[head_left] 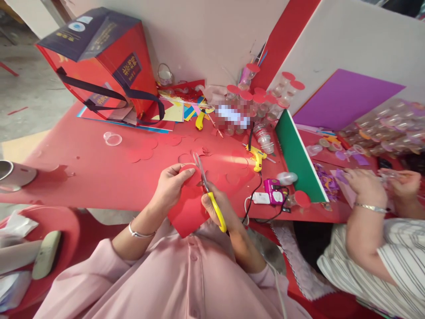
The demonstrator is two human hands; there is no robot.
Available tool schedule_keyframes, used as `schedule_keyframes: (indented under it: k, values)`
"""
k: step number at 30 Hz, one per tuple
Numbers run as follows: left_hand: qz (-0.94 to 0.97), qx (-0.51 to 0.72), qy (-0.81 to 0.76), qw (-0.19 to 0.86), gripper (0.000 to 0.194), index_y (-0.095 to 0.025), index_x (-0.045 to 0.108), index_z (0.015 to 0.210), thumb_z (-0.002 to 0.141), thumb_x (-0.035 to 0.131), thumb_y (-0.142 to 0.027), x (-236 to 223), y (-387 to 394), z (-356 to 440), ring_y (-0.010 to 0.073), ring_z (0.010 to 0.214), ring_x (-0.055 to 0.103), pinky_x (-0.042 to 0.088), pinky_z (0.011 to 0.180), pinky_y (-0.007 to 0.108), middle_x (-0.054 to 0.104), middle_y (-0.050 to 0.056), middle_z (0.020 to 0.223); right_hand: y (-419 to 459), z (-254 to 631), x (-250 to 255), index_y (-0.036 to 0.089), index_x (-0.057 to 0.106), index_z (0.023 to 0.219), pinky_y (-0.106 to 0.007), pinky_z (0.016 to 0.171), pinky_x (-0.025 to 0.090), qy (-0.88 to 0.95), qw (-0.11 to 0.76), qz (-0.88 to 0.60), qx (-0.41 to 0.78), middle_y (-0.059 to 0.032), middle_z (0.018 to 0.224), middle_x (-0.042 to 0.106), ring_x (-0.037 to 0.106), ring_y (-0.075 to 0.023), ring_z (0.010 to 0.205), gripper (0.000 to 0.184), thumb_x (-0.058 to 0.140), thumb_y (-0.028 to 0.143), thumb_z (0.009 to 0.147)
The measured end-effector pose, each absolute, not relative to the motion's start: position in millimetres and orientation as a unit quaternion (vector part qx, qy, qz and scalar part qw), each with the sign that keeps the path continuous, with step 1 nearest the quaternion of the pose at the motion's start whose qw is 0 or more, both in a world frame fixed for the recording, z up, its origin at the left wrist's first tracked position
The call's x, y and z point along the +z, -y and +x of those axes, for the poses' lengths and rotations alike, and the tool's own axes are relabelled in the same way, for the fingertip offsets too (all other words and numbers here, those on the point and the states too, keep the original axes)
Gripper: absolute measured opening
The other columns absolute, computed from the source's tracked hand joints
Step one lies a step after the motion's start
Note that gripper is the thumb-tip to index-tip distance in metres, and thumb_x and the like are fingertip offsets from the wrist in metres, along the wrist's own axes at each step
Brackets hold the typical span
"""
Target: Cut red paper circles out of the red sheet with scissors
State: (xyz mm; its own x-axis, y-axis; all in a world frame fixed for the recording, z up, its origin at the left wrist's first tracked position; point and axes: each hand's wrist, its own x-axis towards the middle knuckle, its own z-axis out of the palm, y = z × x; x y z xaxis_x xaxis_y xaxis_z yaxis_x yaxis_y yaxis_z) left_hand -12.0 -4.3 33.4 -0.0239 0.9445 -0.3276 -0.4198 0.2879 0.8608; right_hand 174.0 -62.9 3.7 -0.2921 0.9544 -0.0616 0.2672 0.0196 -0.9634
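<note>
My left hand [171, 184] pinches a sheet of red paper [187, 212] near a rounded part at its top. In my right hand [221, 206] is a pair of scissors [215, 210] with yellow handles, its blades pointing up and away from me at the paper's edge. The sheet hangs down between my hands, over the table's front edge. Beyond the blades, red paper cut-outs [142, 150] with scalloped edges lie on the red table [89, 177], hard to tell from its surface.
A yellow glue gun [257, 157] with its cord and a purple power socket [275, 192] lie to the right. Clear plastic cups with red discs [262, 99] stand behind. A green board [299, 153] separates a co-worker's hands [368, 190]. At left are a red box bag [109, 66] and a metal cup [16, 175].
</note>
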Motion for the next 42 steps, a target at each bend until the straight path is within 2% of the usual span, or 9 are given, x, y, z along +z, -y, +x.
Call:
schedule_keyframes:
  k: [9,14,21,29,35,42]
  values:
    - [0.274,0.530,-0.470,0.650,0.034,-0.019,0.085,0.079,0.063,0.105,-0.040,34,4,-12,0.0192,0.065,0.075,0.064,0.069,0.032,0.083,0.006,0.075,63,176,7,0.017,0.070,0.144,-0.029,0.060,0.038,0.631,0.336,-0.489,0.500,0.0049,0.071,0.049,0.044,-0.0161,0.061,0.083,0.052,0.091,0.108]
    - [0.260,0.534,-0.473,0.651,0.033,-0.018,0.085,0.078,0.063,0.105,-0.039,34,4,-12,0.0186,0.064,0.075,0.063,0.068,0.031,0.083,0.006,0.075,63,175,3,0.017,0.067,0.147,-0.030,0.063,0.041,0.634,0.334,-0.490,0.496,0.0040,0.073,0.051,0.049,-0.0177,0.064,0.086,0.049,0.092,0.108]
    - [0.266,0.531,-0.483,0.643,0.033,-0.019,0.082,0.077,0.064,0.102,-0.041,36,4,-11,0.0200,0.061,0.074,0.063,0.065,0.033,0.081,0.005,0.071,63,175,1,0.019,0.065,0.149,-0.031,0.063,0.039,0.631,0.335,-0.471,0.518,0.0032,0.079,0.051,0.046,-0.0170,0.065,0.084,0.048,0.091,0.109]
    - [0.263,0.530,-0.470,0.655,0.030,-0.018,0.084,0.076,0.066,0.103,-0.039,35,4,-10,0.0195,0.061,0.074,0.062,0.065,0.032,0.082,0.007,0.072,61,176,-3,0.019,0.066,0.145,-0.032,0.060,0.037,0.633,0.327,-0.479,0.513,0.0041,0.073,0.047,0.044,-0.0181,0.062,0.090,0.046,0.097,0.105]
    - [0.264,0.537,-0.465,0.653,0.027,-0.017,0.084,0.077,0.070,0.100,-0.038,28,4,-9,0.0211,0.062,0.075,0.061,0.065,0.032,0.082,0.008,0.072,62,175,-1,0.020,0.070,0.140,-0.034,0.064,0.042,0.647,0.329,-0.493,0.480,0.0002,0.078,0.057,0.052,-0.0197,0.066,0.090,0.040,0.098,0.106]
    - [0.271,0.528,-0.467,0.655,0.032,-0.016,0.083,0.077,0.069,0.100,-0.042,29,4,-10,0.0221,0.062,0.076,0.061,0.064,0.033,0.082,0.009,0.072,62,176,-4,0.019,0.069,0.144,-0.031,0.058,0.042,0.627,0.322,-0.494,0.510,0.0026,0.071,0.052,0.052,-0.0193,0.062,0.093,0.046,0.100,0.103]
